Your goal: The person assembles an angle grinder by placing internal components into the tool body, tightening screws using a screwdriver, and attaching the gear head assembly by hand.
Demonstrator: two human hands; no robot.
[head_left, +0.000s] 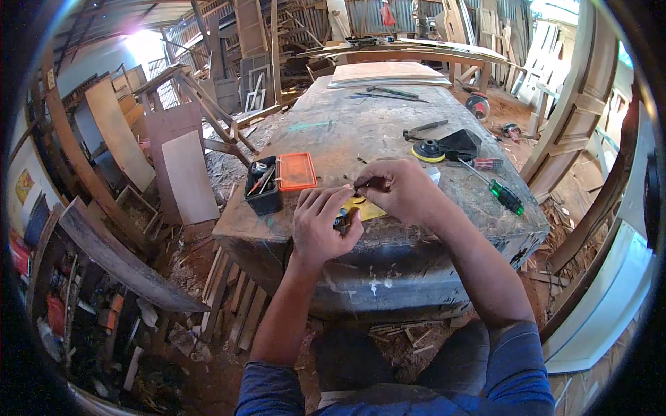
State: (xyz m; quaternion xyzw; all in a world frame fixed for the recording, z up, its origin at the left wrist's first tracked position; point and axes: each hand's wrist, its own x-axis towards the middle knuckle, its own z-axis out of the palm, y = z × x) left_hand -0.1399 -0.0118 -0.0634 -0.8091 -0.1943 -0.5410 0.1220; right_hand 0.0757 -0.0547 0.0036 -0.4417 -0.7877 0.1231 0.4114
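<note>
Head view. Right hand (pixel 404 188): fingertips pinched on small dark part (pixel 357 188). Left hand (pixel 320 227): half curled, grip unclear. Yellow piece (pixel 373 210): beneath hands, workbench's (pixel 316 142) 6 o'clock edge. From hands: black box (pixel 266 202), 10 o'clock; yellow-rimmed disc (pixel 428 150), 1 o'clock; green-handled screwdriver (pixel 506 197), 3 o'clock.

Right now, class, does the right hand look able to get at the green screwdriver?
Probably yes: the green screwdriver lies on the bench, to the right of the right forearm, with nothing over it. The right hand seems busy beside the left hand, though.
</note>
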